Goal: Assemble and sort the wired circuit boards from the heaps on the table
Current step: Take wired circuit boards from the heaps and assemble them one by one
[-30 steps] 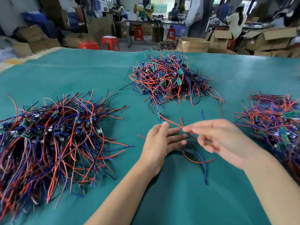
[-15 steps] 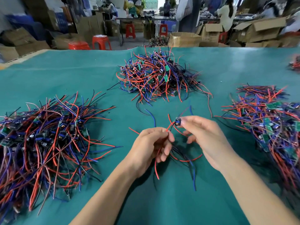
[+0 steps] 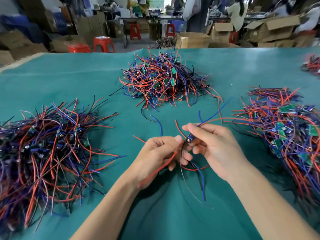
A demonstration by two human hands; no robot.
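Note:
Just above the middle of the teal table (image 3: 69, 80), my right hand (image 3: 216, 148) pinches a small wired circuit board (image 3: 189, 139) between thumb and forefinger. Blue, red and black wires trail from the board upward and downward. My left hand (image 3: 159, 155) sits just left of it, fingers curled around a red wire (image 3: 162, 164) that runs down past the palm. Three heaps of wired boards lie around the hands: a left heap (image 3: 46, 149), a far heap (image 3: 161, 80) and a right heap (image 3: 285, 132) with green boards showing.
A fourth small heap (image 3: 311, 64) peeks in at the far right edge. Loose red and blue wires lie on the cloth between the hands and the far heap. Beyond the table stand red stools (image 3: 103, 43), cardboard boxes (image 3: 192, 39) and people at other benches.
My left hand went from flat and open to curled around the red wire. My right hand lifted the small board off the cloth and brought it close to the left hand.

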